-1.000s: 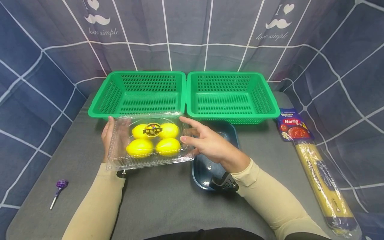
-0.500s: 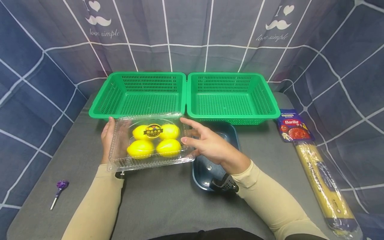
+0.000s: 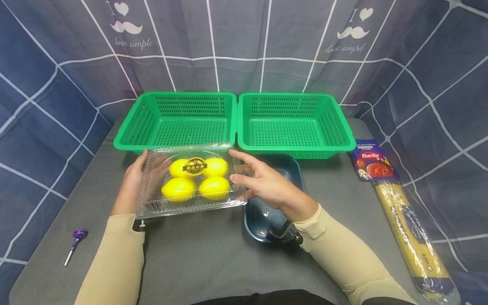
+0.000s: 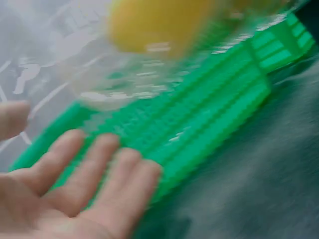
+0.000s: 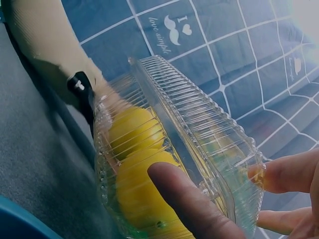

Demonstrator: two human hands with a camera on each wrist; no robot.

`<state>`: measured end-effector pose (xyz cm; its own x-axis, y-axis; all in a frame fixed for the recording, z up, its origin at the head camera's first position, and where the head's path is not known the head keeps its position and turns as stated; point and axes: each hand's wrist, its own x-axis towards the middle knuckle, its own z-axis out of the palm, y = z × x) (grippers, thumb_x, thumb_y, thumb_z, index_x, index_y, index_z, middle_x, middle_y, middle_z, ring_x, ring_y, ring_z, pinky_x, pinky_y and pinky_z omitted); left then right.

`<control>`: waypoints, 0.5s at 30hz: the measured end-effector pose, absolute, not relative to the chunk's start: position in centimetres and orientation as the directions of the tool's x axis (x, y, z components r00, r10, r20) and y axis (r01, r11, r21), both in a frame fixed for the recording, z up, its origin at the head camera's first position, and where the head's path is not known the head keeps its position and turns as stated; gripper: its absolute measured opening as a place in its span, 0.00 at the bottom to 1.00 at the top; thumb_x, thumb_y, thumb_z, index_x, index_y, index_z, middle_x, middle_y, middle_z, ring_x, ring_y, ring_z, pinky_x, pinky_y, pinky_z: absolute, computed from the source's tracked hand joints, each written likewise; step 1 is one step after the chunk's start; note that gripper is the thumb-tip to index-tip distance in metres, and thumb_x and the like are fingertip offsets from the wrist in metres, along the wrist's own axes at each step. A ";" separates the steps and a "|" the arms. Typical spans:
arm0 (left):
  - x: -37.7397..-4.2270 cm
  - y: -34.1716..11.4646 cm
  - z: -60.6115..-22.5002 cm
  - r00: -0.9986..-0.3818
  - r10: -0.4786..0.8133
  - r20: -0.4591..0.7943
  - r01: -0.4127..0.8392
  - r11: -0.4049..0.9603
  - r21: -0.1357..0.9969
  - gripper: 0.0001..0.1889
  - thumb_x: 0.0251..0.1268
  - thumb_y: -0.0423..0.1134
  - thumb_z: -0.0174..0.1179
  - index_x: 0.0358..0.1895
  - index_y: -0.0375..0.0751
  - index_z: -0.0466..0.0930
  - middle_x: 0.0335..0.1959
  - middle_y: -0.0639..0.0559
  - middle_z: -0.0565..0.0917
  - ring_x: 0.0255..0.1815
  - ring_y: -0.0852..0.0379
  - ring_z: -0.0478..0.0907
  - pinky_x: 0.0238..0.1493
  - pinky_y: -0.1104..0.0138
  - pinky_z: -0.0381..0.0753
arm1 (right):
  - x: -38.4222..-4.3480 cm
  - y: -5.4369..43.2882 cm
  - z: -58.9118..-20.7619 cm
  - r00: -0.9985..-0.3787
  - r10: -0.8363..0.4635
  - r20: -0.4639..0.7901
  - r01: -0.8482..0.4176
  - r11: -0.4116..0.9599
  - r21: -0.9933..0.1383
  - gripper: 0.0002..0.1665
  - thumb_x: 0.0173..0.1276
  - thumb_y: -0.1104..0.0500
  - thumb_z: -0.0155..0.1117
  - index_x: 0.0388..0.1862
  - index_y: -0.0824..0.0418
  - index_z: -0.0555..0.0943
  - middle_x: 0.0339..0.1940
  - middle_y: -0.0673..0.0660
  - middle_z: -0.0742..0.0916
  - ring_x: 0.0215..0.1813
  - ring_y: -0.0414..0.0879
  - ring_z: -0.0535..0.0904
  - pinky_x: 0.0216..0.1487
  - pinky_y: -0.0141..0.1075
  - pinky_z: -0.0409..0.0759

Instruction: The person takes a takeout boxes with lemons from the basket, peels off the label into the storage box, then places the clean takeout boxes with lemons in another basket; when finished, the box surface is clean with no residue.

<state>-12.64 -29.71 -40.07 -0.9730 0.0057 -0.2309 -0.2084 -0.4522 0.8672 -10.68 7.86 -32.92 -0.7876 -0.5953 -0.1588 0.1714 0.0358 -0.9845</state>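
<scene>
bright head view, glinting clear container (image 3: 190, 204), blurred left wrist view, white corner glare (image 5: 310, 17) in right wrist view

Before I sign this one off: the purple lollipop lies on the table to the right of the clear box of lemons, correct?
Not quite: the head view shows the purple lollipop on the table to the left, not right, of the clear box of lemons.

You see yellow lemons (image 3: 178, 189) in a clear box (image 3: 190, 206) with a black-and-gold label (image 3: 195, 167), green baskets (image 3: 192, 128), a dark blue tub (image 3: 264, 214), a purple lollipop (image 3: 79, 234), your beige sleeves (image 3: 114, 258), a grey bench (image 3: 206, 258) and blue-grey cloth (image 3: 240, 38) gridded in white.
</scene>
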 end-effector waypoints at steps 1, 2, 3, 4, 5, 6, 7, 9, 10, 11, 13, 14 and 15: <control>-12.4 -29.9 -40.0 -0.976 0.064 -0.208 -0.213 -0.475 0.854 0.41 0.84 0.55 0.52 0.86 0.36 0.46 0.85 0.37 0.50 0.82 0.45 0.55 0.75 0.62 0.63 | -10.7 7.9 -32.9 -0.787 -0.596 -0.159 0.171 0.037 -0.985 0.44 0.79 0.66 0.62 0.87 0.49 0.57 0.77 0.66 0.69 0.61 0.62 0.80 0.43 0.51 0.88; -12.0 -30.3 -39.9 -0.980 0.086 -0.178 -0.198 -0.413 0.889 0.41 0.85 0.55 0.49 0.85 0.33 0.46 0.84 0.34 0.51 0.81 0.44 0.59 0.73 0.61 0.66 | -10.7 7.8 -32.9 -0.786 -0.597 -0.162 0.172 0.040 -0.984 0.44 0.79 0.67 0.62 0.87 0.49 0.57 0.77 0.66 0.69 0.61 0.61 0.81 0.43 0.51 0.88; -11.6 -30.5 -39.9 -0.981 0.130 -0.147 -0.189 -0.427 0.884 0.40 0.86 0.53 0.49 0.84 0.29 0.47 0.83 0.31 0.54 0.78 0.41 0.63 0.72 0.57 0.69 | -10.6 7.8 -32.9 -0.785 -0.598 -0.162 0.172 0.040 -0.984 0.44 0.79 0.66 0.62 0.87 0.49 0.57 0.77 0.66 0.69 0.60 0.61 0.81 0.43 0.50 0.88; -11.2 -30.8 -39.9 -0.982 0.136 -0.132 -0.174 -0.373 0.911 0.38 0.86 0.53 0.48 0.82 0.28 0.51 0.81 0.32 0.60 0.75 0.41 0.68 0.69 0.58 0.72 | -10.6 7.8 -32.9 -0.784 -0.598 -0.164 0.173 0.042 -0.984 0.44 0.79 0.66 0.62 0.87 0.49 0.57 0.77 0.65 0.70 0.60 0.61 0.81 0.43 0.50 0.88; -10.8 -31.1 -39.9 -0.982 0.144 -0.121 -0.163 -0.327 0.931 0.37 0.87 0.54 0.46 0.81 0.27 0.55 0.78 0.33 0.65 0.72 0.43 0.73 0.67 0.59 0.75 | -10.6 7.8 -32.9 -0.784 -0.598 -0.165 0.174 0.043 -0.984 0.44 0.79 0.66 0.62 0.87 0.49 0.57 0.77 0.65 0.70 0.60 0.61 0.81 0.43 0.50 0.88; -10.4 -31.3 -39.9 -0.981 0.162 -0.105 -0.150 -0.296 0.944 0.36 0.87 0.55 0.44 0.80 0.27 0.57 0.77 0.34 0.68 0.70 0.44 0.76 0.66 0.59 0.76 | -10.6 7.8 -32.9 -0.784 -0.598 -0.167 0.176 0.044 -0.983 0.44 0.79 0.66 0.62 0.87 0.49 0.57 0.76 0.65 0.70 0.59 0.61 0.81 0.43 0.49 0.88; -10.0 -31.5 -39.9 -0.980 0.177 -0.093 -0.140 -0.272 0.952 0.35 0.87 0.56 0.43 0.79 0.28 0.60 0.75 0.36 0.72 0.67 0.45 0.79 0.64 0.60 0.78 | -10.7 7.8 -32.9 -0.784 -0.597 -0.168 0.178 0.043 -0.983 0.44 0.79 0.66 0.62 0.87 0.49 0.57 0.76 0.65 0.70 0.59 0.61 0.82 0.42 0.49 0.88; -9.3 -31.6 -39.8 -0.976 0.206 -0.068 -0.120 -0.251 0.960 0.34 0.87 0.57 0.40 0.78 0.32 0.63 0.72 0.40 0.76 0.64 0.47 0.81 0.62 0.60 0.80 | -10.6 7.7 -32.9 -0.787 -0.592 -0.172 0.182 0.043 -0.982 0.43 0.79 0.66 0.62 0.87 0.48 0.58 0.76 0.64 0.70 0.59 0.60 0.82 0.42 0.49 0.88; -9.1 -31.6 -39.7 -0.973 0.225 -0.047 -0.108 -0.264 0.959 0.33 0.87 0.57 0.39 0.78 0.34 0.63 0.72 0.40 0.76 0.64 0.47 0.81 0.63 0.59 0.79 | -10.7 7.7 -32.9 -0.788 -0.591 -0.173 0.183 0.043 -0.982 0.43 0.79 0.66 0.62 0.87 0.47 0.58 0.77 0.64 0.70 0.59 0.60 0.82 0.42 0.49 0.88; -8.8 -31.6 -39.6 -0.970 0.243 -0.024 -0.094 -0.279 0.956 0.33 0.87 0.57 0.38 0.79 0.35 0.63 0.72 0.40 0.76 0.65 0.47 0.80 0.63 0.58 0.79 | -10.6 7.7 -32.9 -0.789 -0.590 -0.171 0.183 0.039 -0.982 0.43 0.79 0.66 0.62 0.87 0.47 0.58 0.77 0.64 0.70 0.60 0.60 0.82 0.42 0.49 0.88; -8.3 -31.3 -39.3 -0.963 0.269 0.022 -0.059 -0.291 0.955 0.33 0.87 0.58 0.35 0.81 0.39 0.61 0.74 0.41 0.74 0.66 0.47 0.79 0.64 0.58 0.79 | -10.6 7.7 -33.0 -0.791 -0.589 -0.169 0.183 0.037 -0.982 0.43 0.79 0.67 0.62 0.87 0.48 0.58 0.77 0.65 0.70 0.60 0.60 0.82 0.42 0.49 0.88; -8.0 -31.2 -39.1 -0.959 0.277 0.056 -0.024 -0.277 0.961 0.33 0.87 0.57 0.34 0.82 0.40 0.59 0.75 0.40 0.72 0.68 0.47 0.78 0.65 0.59 0.78 | -10.6 7.7 -33.0 -0.790 -0.589 -0.169 0.183 0.037 -0.982 0.43 0.79 0.67 0.62 0.87 0.48 0.58 0.77 0.65 0.70 0.60 0.60 0.82 0.42 0.49 0.88; -7.8 -31.0 -38.9 -0.952 0.292 0.093 0.010 -0.275 0.961 0.33 0.88 0.56 0.32 0.83 0.40 0.55 0.77 0.39 0.69 0.69 0.47 0.76 0.66 0.60 0.76 | -10.6 7.7 -33.0 -0.790 -0.590 -0.168 0.181 0.038 -0.983 0.43 0.79 0.67 0.62 0.87 0.49 0.58 0.77 0.65 0.70 0.60 0.60 0.82 0.42 0.49 0.88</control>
<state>-7.77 -31.03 -38.88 -0.9519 0.2920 0.0932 0.0098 -0.2750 0.9614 -10.58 7.67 -32.99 -0.7896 -0.5901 -0.1682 0.1813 0.0376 -0.9827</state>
